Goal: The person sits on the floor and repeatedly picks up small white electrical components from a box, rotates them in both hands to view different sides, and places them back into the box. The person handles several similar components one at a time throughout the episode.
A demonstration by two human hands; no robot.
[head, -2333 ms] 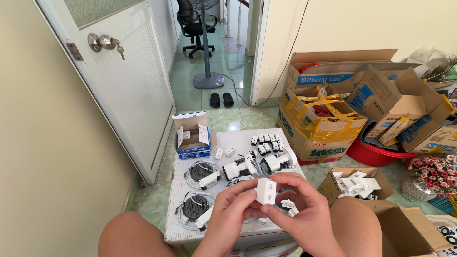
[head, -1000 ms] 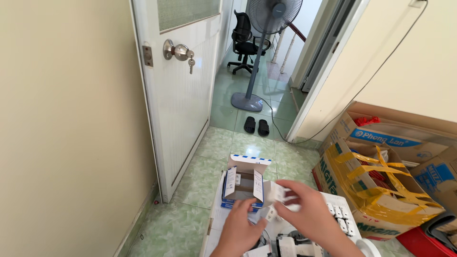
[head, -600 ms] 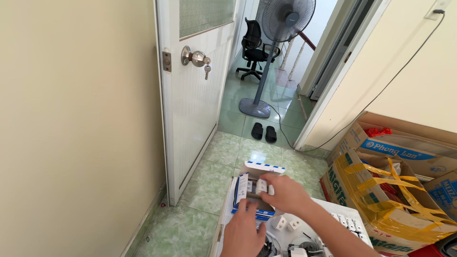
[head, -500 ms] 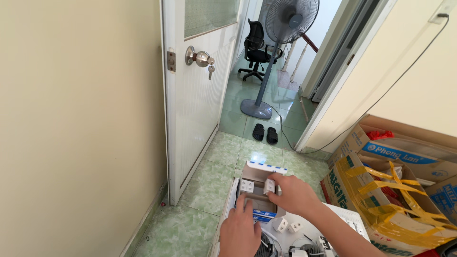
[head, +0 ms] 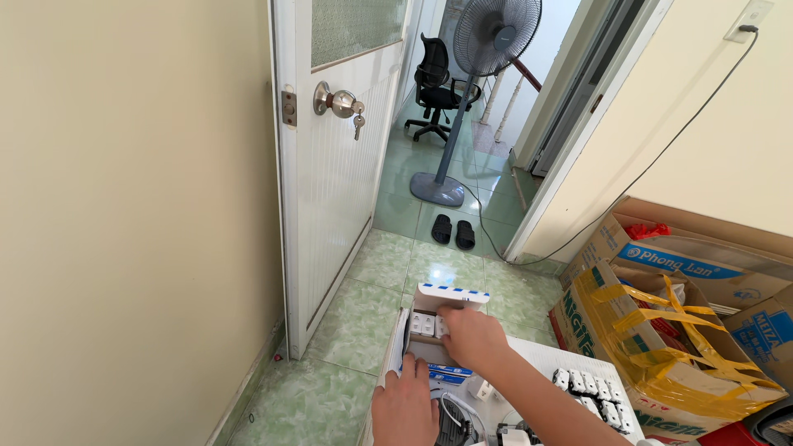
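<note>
A small open cardboard box [head: 446, 296] with a white and blue lid stands on the white board on the floor. Inside it sit white plug-like parts [head: 422, 324] in a row. My right hand [head: 471, 334] reaches into the box and its fingers press a white part down among the others. My left hand [head: 406, 406] rests against the near side of the box, steadying it. More white parts [head: 588, 386] lie in rows on the white board [head: 538, 355] to the right.
A white door [head: 330, 157] with a round knob and keys stands open on the left. A pedestal fan [head: 462, 91], black slippers [head: 453, 232] and an office chair [head: 434, 89] are beyond. Taped cardboard boxes [head: 661, 330] are stacked at the right. A beige wall fills the left.
My head has lifted from the board toward the doorway. My hands carried a white part from my lap up to the small box, and my right hand now sets it inside.
</note>
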